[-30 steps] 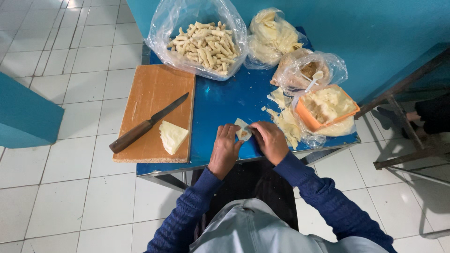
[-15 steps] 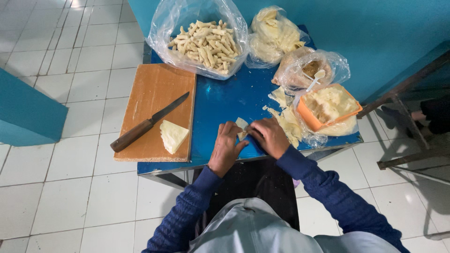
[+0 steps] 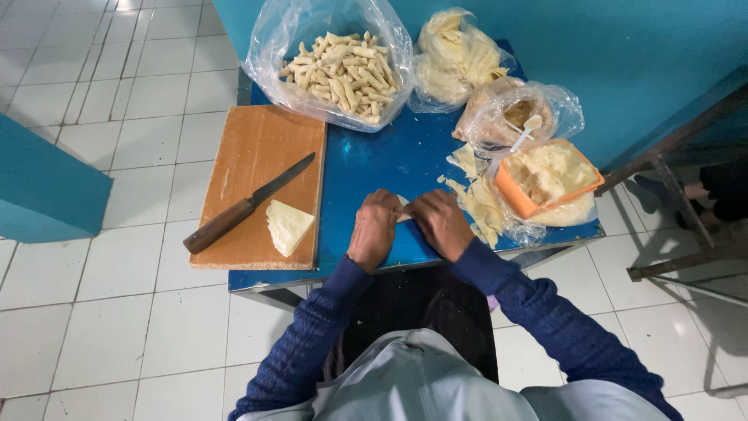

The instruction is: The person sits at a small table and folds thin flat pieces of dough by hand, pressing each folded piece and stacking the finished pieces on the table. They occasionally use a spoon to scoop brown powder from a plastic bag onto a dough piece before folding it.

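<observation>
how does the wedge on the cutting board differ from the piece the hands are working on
The pale wedge lies alone on the wooden cutting board beside the knife, untouched; the thin piece sits on the blue table, pinched between the left hand and right hand. The wedge looks thicker and shows whole; the thin piece is mostly hidden. Both are pale cream.

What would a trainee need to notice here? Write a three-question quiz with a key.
1. True or false: the knife lies on the board.
2. What do the left hand and right hand hold between them? A) pale wrapper B) spoon C) knife
3. Fill in: the bag of finished rolls sits at the table's ____ edge.

Key: 1 true; 2 A, the wrapper; 3 far.
</observation>
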Action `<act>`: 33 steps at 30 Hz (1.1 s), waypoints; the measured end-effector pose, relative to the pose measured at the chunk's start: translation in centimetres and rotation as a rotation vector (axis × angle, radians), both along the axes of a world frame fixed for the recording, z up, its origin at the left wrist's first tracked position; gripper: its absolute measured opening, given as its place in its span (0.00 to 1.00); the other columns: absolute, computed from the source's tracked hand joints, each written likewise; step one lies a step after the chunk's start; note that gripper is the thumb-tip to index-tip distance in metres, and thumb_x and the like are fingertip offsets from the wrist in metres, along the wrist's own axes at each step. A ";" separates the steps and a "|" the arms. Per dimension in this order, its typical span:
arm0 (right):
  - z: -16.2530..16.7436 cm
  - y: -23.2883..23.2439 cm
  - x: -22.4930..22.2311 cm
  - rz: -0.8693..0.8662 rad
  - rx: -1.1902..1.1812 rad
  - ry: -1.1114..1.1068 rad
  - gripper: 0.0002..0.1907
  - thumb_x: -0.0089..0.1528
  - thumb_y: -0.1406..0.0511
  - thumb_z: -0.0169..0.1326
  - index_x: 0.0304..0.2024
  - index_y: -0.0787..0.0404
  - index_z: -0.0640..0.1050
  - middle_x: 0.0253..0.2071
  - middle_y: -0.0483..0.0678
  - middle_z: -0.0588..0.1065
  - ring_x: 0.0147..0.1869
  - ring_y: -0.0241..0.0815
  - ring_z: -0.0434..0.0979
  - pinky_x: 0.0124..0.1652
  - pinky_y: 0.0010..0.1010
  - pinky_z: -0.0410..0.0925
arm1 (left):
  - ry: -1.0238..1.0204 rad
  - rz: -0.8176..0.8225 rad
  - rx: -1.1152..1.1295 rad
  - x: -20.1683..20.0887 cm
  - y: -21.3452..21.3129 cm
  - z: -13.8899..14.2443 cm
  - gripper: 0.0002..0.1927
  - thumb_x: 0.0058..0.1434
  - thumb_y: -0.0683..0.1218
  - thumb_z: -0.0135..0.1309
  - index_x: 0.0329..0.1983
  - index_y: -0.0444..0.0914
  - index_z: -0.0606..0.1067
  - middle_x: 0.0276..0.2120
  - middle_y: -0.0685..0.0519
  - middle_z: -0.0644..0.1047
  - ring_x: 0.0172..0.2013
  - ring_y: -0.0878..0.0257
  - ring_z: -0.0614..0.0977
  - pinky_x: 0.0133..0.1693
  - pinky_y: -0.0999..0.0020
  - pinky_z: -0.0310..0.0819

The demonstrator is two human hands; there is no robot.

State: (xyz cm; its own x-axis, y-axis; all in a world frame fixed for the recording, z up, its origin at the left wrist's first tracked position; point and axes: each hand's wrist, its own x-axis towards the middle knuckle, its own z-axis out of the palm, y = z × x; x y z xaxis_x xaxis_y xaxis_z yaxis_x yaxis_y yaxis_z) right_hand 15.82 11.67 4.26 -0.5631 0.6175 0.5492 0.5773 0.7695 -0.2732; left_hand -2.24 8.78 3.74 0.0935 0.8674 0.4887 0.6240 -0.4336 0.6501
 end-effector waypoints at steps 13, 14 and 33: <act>1.0 -0.2 0.6 0.122 -0.008 0.008 0.07 0.60 0.66 0.61 0.39 0.60 0.80 0.39 0.47 0.78 0.44 0.49 0.75 0.45 0.40 0.67 | -0.113 -0.087 -0.070 -0.4 -0.9 1.5 0.05 0.57 0.34 0.59 0.33 0.29 0.73 0.44 0.41 0.68 0.43 0.43 0.79 0.41 0.53 0.73; 0.8 0.1 0.6 0.128 -0.012 -0.002 0.07 0.60 0.66 0.61 0.39 0.60 0.81 0.39 0.48 0.78 0.44 0.49 0.75 0.45 0.40 0.67 | -0.128 -0.094 -0.077 -0.4 -0.9 1.5 0.05 0.57 0.34 0.59 0.33 0.30 0.73 0.44 0.41 0.68 0.42 0.44 0.79 0.41 0.53 0.73; 0.2 0.9 -0.1 0.038 0.007 -0.018 0.05 0.62 0.66 0.60 0.40 0.60 0.81 0.40 0.48 0.73 0.47 0.50 0.72 0.48 0.41 0.67 | 0.044 0.073 0.050 -0.5 -1.7 1.2 0.14 0.51 0.38 0.62 0.42 0.34 0.76 0.48 0.44 0.68 0.48 0.45 0.69 0.49 0.53 0.67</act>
